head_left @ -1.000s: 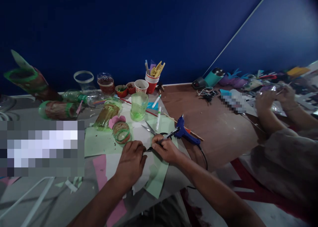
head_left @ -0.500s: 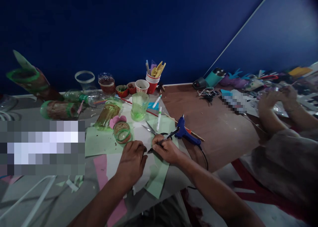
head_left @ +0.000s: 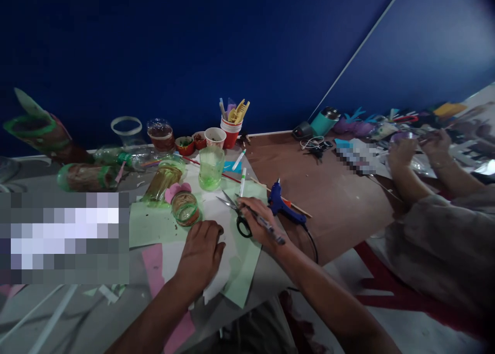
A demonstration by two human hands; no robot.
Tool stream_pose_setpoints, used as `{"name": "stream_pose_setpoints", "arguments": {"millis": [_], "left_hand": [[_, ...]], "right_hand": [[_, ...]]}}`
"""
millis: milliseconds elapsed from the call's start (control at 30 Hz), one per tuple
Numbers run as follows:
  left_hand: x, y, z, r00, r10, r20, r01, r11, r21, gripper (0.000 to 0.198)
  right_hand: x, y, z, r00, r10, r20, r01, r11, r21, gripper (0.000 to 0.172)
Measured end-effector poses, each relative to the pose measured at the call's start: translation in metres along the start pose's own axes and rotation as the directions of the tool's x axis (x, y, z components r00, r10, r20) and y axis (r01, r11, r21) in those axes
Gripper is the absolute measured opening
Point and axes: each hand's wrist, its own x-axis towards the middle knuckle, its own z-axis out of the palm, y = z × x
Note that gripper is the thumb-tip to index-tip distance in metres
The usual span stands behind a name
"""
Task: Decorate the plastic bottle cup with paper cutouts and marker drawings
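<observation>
My left hand (head_left: 199,256) lies palm down on a sheet of white paper (head_left: 213,213), fingers curled and pressing it. My right hand (head_left: 258,221) is closed around a dark pen (head_left: 270,230) that points back along my wrist. Its fingertips reach the scissors (head_left: 234,208), which lie partly open on the paper with their black handle loop (head_left: 243,226) beside my thumb. Light green paper (head_left: 151,226) sits under the white sheet. A small round jar with a green band (head_left: 186,208) stands just beyond my left hand.
A blue glue gun (head_left: 281,208) with its cord lies right of my right hand. Behind are a green plastic cup (head_left: 211,167), a white marker (head_left: 242,180), cut bottles (head_left: 85,176) and a red cup of tools (head_left: 231,128). Another person's hands (head_left: 404,153) work at far right.
My right hand moved forward and left from the paper to the scissors, and the pen swung round to point back toward my wrist. My left hand stayed on the paper.
</observation>
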Motion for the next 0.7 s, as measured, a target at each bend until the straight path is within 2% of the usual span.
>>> {"name": "stream_pose_setpoints", "arguments": {"millis": [67,167,367,500,600,700], "left_hand": [[0.000,-0.001,0.001,1.000,-0.011,-0.013,0.011,1.000,-0.004,0.019],[-0.001,-0.002,0.005,0.999,-0.016,-0.042,0.016,1.000,-0.006,0.021],[-0.002,-0.005,0.008,0.998,-0.010,-0.066,0.009,1.000,-0.011,0.024],[-0.001,-0.004,0.006,0.999,-0.015,-0.047,0.014,1.000,-0.014,0.021],[0.000,-0.003,0.004,1.000,-0.019,-0.025,0.018,1.000,-0.015,0.018],[-0.001,-0.003,0.003,1.000,-0.009,-0.029,0.009,1.000,-0.014,0.016]], "right_hand": [[0.001,0.003,0.000,0.995,-0.079,0.056,0.083,0.994,-0.077,0.025],[0.002,0.007,0.000,0.985,-0.133,0.106,0.152,0.967,-0.205,0.032],[0.002,0.006,-0.001,0.972,-0.128,0.195,0.178,0.947,-0.268,0.037],[0.002,0.005,-0.001,0.974,-0.136,0.181,0.182,0.945,-0.273,0.036],[0.001,-0.001,-0.003,0.974,-0.114,0.196,0.179,0.919,-0.351,0.036],[0.001,-0.012,-0.006,0.957,-0.106,0.271,0.219,0.876,-0.429,0.036]]}}
